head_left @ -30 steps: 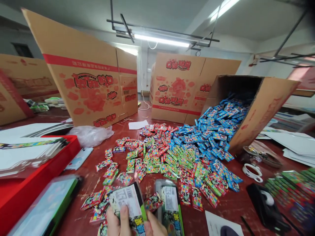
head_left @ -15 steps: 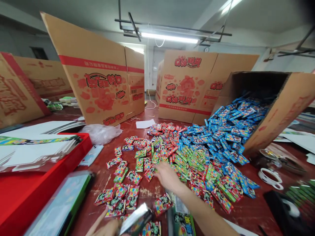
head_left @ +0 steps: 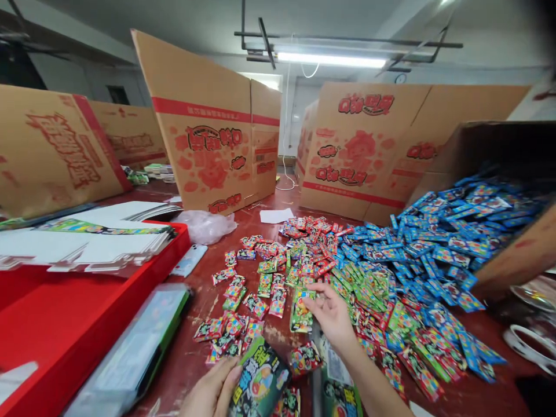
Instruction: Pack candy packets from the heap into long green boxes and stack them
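Down at six o'clock, a touch left, the left hand [head_left: 215,388] has its thumb and fingers clamped on a dark printed pouch [head_left: 260,379], tilted, front showing. Just right of six, a black-and-green package [head_left: 343,399] lies partly under the right forearm. Further in, toward the middle of the table [head_left: 174,324], here's the right hand [head_left: 332,315], thumb and fingertips closed on a small green packet [head_left: 303,313]. One red packet [head_left: 305,358] sits between the hands, and more small red packets [head_left: 256,306] scatter toward eleven. Over at eight, a clear-wrapped package [head_left: 139,341] lies beside the red tray [head_left: 78,341], which carries white cards [head_left: 95,249]. A white cup [head_left: 532,347] stands at four. Beyond the right hand, green packets [head_left: 365,284] meet blue packets [head_left: 434,249], spilling out of an open carton [head_left: 482,139] at two. Farthest back, printed cartons [head_left: 360,156] stand at eleven and one.
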{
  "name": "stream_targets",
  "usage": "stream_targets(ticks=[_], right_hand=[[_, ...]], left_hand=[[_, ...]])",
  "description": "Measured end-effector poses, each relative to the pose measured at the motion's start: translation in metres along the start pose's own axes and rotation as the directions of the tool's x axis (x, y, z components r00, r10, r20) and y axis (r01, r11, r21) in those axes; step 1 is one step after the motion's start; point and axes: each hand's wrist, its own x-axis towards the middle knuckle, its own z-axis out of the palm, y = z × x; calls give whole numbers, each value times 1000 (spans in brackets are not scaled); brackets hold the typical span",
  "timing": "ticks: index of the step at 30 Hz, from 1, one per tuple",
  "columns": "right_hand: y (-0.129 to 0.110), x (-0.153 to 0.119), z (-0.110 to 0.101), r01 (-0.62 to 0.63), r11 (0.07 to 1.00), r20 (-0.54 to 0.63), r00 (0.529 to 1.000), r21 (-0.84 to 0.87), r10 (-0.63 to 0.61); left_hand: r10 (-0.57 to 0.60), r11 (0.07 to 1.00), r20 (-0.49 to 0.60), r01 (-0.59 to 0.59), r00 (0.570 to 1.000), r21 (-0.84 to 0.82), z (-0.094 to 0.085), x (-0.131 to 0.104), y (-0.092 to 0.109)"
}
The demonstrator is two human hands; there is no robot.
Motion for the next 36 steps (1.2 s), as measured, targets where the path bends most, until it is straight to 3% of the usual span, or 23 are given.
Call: stream_targets(ticks=[3,6,9,12,15,20,26,31,36], right_hand=[[-15,-18,7,-41,996,-66,997,83,47],[-18,-30,11,-44,997,-55,997,63,48],[-20,-38,10,-70,997,71,995,10,69],[-25,-43,5,-110,990,260,957,-85,128],[-32,-44,-1,-41,976,344,932,-216,115],[-39,-42,-5,129,919,387,922,-372,28],[-43,-42,-10,166,904,399,917,-393,4],[-53,-48,-12,236,856,469,883,-460,9],[-60,-47,-14,238,859,523,851,-453,40]], left_hand=[[25,1000,92,-23,995,-17,9,7,4],[32,998,145,-24,989,-53,14,8,8],[45,997,129,-35,991,-74,17,8,16],[20,997,123,-12,992,-73,19,7,25],[-21,998,146,30,989,-54,22,5,29],[-23,998,199,34,980,-51,26,4,24],[-5,1000,164,10,986,-30,22,9,27],[19,998,219,-7,976,-60,20,13,34],[46,997,195,-33,980,-69,21,10,34]])
